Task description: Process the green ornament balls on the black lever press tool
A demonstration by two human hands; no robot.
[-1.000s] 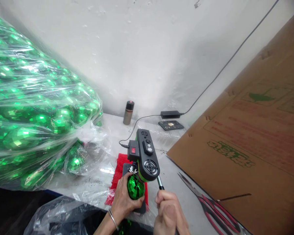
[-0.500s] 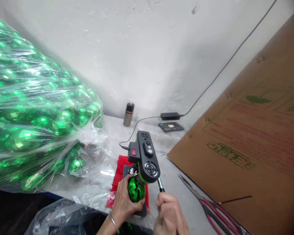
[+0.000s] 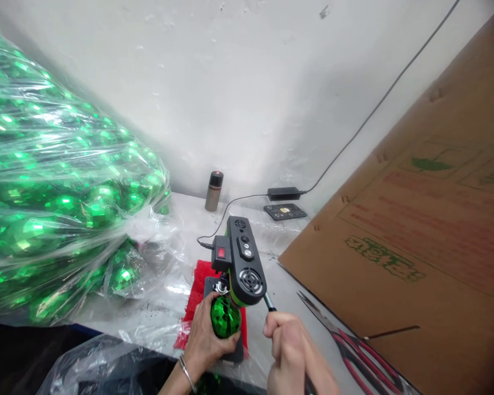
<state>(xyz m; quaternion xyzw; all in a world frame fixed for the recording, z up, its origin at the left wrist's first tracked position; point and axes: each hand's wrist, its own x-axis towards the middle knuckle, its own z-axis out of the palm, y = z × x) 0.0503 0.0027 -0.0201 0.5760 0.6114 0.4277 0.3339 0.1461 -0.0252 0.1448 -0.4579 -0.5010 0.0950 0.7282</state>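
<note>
My left hand [image 3: 203,332], with a metal bangle at the wrist, is wrapped round a shiny green faceted ball ornament [image 3: 225,317]. The ball sits under the front end of a black bench-top drill press [image 3: 247,263], above its dark base [image 3: 230,351]. My right hand [image 3: 290,348] is closed round the press's lever handle [image 3: 270,302], whose metal rod shows above the fist. Where the drill head meets the ball is mostly hidden. A red cloth [image 3: 197,293] lies under the base.
A big clear bag [image 3: 74,148] of green balls fills the left. At the back stand a small bottle [image 3: 214,192], a black power adapter [image 3: 284,193] and a phone [image 3: 285,212]. Scissors [image 3: 349,345] and a cardboard box [image 3: 395,230] are on the right.
My right hand has moved slightly to the right and up, still on the lever. The left hand stays round the ball. The whole view has shifted slightly.
</note>
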